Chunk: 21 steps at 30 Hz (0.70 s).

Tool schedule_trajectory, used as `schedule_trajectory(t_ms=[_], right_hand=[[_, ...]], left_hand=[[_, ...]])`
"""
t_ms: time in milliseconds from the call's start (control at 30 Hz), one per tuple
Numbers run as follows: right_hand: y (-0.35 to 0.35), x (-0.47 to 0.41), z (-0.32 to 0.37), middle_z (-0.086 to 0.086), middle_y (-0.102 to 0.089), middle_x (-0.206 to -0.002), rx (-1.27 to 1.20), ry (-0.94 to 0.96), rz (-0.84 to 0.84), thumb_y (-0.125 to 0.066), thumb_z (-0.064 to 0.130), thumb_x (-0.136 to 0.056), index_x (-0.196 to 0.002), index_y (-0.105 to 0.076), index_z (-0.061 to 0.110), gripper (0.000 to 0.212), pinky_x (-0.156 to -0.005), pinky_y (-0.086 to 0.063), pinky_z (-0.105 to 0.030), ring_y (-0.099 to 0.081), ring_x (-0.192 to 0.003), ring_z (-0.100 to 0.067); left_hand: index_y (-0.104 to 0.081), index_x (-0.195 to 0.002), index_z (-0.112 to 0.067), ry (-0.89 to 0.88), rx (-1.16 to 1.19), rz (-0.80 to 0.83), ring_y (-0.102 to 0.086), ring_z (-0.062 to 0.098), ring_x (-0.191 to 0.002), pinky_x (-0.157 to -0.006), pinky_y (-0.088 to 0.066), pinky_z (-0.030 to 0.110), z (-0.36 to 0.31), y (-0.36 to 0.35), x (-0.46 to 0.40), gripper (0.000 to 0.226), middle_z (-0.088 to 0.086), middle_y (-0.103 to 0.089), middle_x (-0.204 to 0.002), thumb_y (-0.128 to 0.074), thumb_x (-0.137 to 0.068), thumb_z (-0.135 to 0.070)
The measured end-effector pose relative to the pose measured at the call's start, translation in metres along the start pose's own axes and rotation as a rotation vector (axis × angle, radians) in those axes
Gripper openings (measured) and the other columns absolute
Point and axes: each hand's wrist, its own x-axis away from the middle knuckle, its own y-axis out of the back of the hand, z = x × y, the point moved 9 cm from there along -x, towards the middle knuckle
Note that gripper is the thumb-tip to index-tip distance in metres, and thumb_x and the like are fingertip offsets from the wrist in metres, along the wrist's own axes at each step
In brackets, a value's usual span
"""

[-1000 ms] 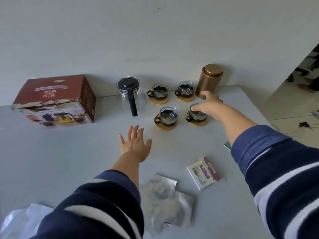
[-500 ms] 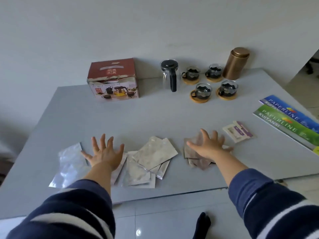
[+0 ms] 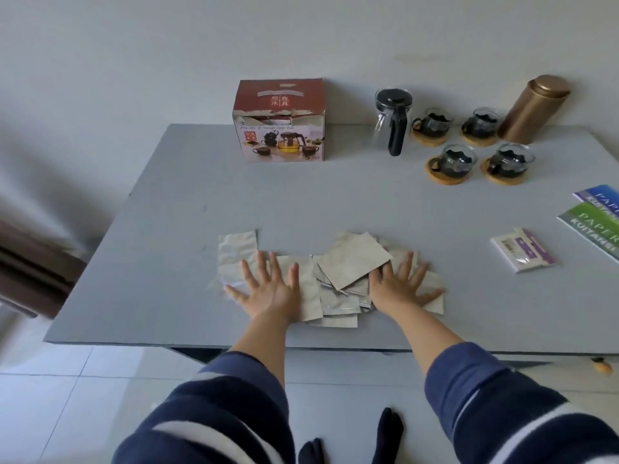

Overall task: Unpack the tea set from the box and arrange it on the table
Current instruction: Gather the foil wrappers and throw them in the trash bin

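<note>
The red tea set box point(image 3: 280, 118) stands at the back of the grey table point(image 3: 187, 202). To its right are a glass teapot point(image 3: 392, 120) with a black lid and handle, and several glass cups point(image 3: 456, 159) on round wooden coasters. A pile of silvery wrapping bags point(image 3: 351, 262) lies near the front edge. My left hand point(image 3: 268, 288) rests flat, fingers spread, on the pile's left side. My right hand point(image 3: 400, 286) lies flat, fingers spread, on its right side. Neither hand grips anything.
A bronze canister point(image 3: 532, 108) stands at the back right beside the cups. Green and blue booklets point(image 3: 596, 219) lie at the right edge, with a small white and purple packet point(image 3: 521, 251) near them. A wall runs behind the table.
Both hands have come down flat onto the bags and pushed them closer together into one pile. The view has shifted right and pulled back from the cups.
</note>
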Motion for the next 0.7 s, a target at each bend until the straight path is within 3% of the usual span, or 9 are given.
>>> schedule_trajectory(t_ms=[133,233,333,400,500,633,700], right_hand=[[-0.003,0.008,0.034,0.001,0.017,-0.162,-0.089,0.063,0.030,-0.017,0.033,-0.099,-0.153,-0.013,0.025,0.054,-0.113,0.007,-0.062,0.021,-0.147,-0.032],[0.020,0.009,0.040,-0.001,-0.021,-0.159,-0.238,0.122,-0.097,-0.026,0.028,-0.097,-0.146,-0.029,0.019,0.050,-0.115,-0.015,-0.051,-0.012,-0.146,-0.028],[0.049,0.007,0.019,-0.003,-0.041,-0.149,-0.380,0.109,-0.264,-0.037,0.038,-0.095,-0.145,-0.034,0.024,0.052,-0.110,-0.025,-0.049,-0.032,-0.138,-0.030],[0.052,0.004,-0.007,-0.005,-0.033,-0.152,-0.340,-0.017,-0.269,-0.037,0.054,-0.092,-0.147,-0.029,0.030,0.061,-0.113,-0.019,-0.053,-0.025,-0.141,-0.031],[0.034,0.004,-0.027,-0.007,-0.012,-0.159,-0.274,-0.150,-0.069,-0.028,0.073,-0.085,-0.150,-0.015,0.036,0.076,-0.113,-0.008,-0.062,-0.008,-0.145,-0.033],[0.021,0.012,-0.003,-0.009,-0.006,-0.158,-0.110,-0.109,0.023,-0.028,0.073,-0.084,-0.147,-0.017,0.040,0.073,-0.109,-0.022,-0.062,-0.009,-0.142,-0.035],[0.017,0.016,0.013,-0.009,-0.012,-0.155,-0.098,-0.094,0.029,-0.029,0.069,-0.086,-0.145,-0.023,0.039,0.067,-0.105,-0.028,-0.058,-0.011,-0.139,-0.034]], left_hand=[[-0.009,-0.154,-0.030,-0.179,0.129,-0.019,0.007,0.017,-0.151,-0.118,0.002,0.057,-0.053,0.000,0.015,0.061,-0.011,0.001,-0.163,-0.007,-0.098,-0.052],[-0.030,-0.149,-0.030,-0.267,0.335,-0.151,-0.021,0.015,-0.146,-0.116,-0.016,0.042,-0.064,0.023,0.020,0.051,-0.009,-0.032,-0.156,-0.019,-0.101,-0.046],[-0.032,-0.147,-0.029,-0.247,0.327,-0.282,-0.025,0.017,-0.144,-0.115,-0.021,0.041,-0.045,0.046,0.012,0.053,-0.006,-0.033,-0.156,-0.027,-0.099,-0.050],[-0.022,-0.151,-0.029,-0.130,0.264,-0.223,-0.015,0.022,-0.148,-0.118,-0.017,0.045,-0.022,0.046,0.001,0.064,-0.002,-0.019,-0.161,-0.028,-0.095,-0.060],[-0.014,-0.152,-0.031,-0.024,0.187,-0.067,-0.014,0.030,-0.146,-0.113,-0.021,0.049,-0.004,0.036,-0.008,0.079,0.001,-0.015,-0.162,-0.026,-0.087,-0.074],[-0.018,-0.151,-0.033,-0.085,0.091,-0.044,-0.019,0.031,-0.141,-0.103,-0.031,0.047,-0.026,0.027,0.003,0.080,-0.001,-0.019,-0.159,-0.033,-0.084,-0.075],[-0.022,-0.149,-0.034,-0.122,0.093,-0.042,-0.020,0.030,-0.139,-0.100,-0.036,0.044,-0.041,0.020,0.014,0.077,0.001,-0.019,-0.157,-0.043,-0.085,-0.070]])
